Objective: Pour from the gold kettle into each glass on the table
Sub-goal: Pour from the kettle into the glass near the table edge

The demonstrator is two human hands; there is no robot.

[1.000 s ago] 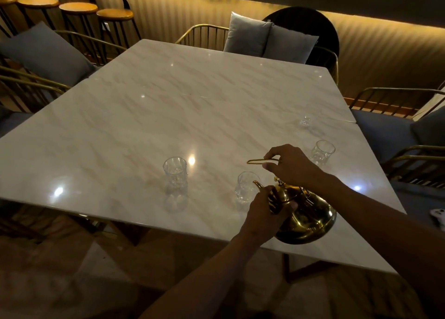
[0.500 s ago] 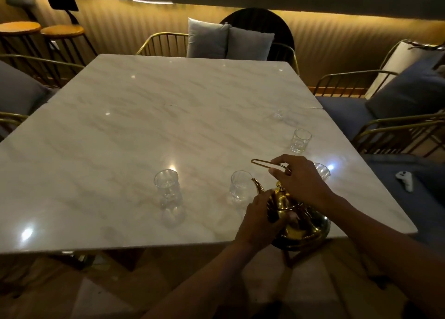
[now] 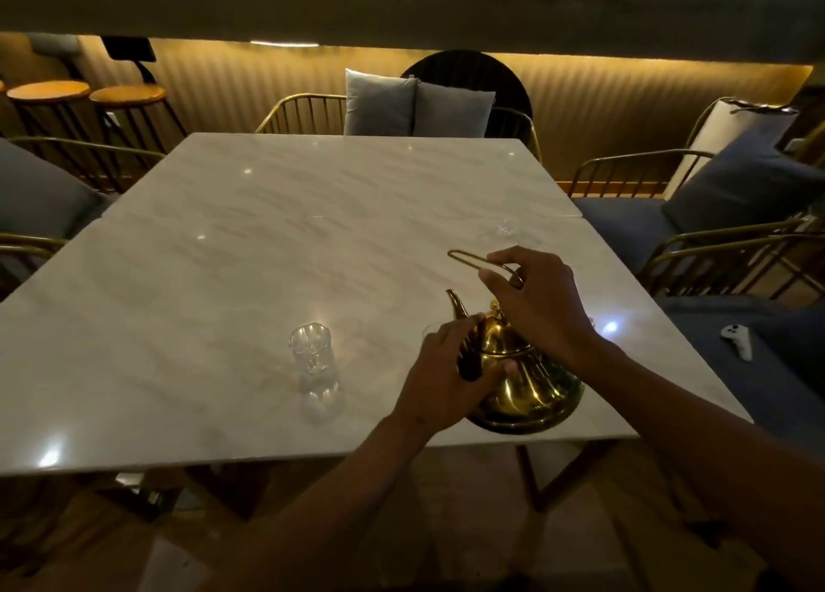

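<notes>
The gold kettle (image 3: 531,388) is near the table's front right edge, its spout pointing up and left. My right hand (image 3: 542,305) grips its thin wire handle from above. My left hand (image 3: 446,379) is closed against the kettle's left side. A clear glass (image 3: 311,354) stands upright to the left of my hands, apart from them. Only the rim of a second glass (image 3: 429,329) shows, just behind my left hand. Another faint glass (image 3: 506,228) stands farther back near the right edge. Other glasses are hidden behind my hands and the kettle.
The marble table (image 3: 277,252) is ringed by gold-framed chairs with grey cushions (image 3: 417,107). A blue seat at the right carries a white controller (image 3: 739,342). Bar stools (image 3: 129,95) stand at the back left.
The kettle and both hands now cover the glass in front of the spout and the two glasses at the right. The camera view has shifted closer.
</notes>
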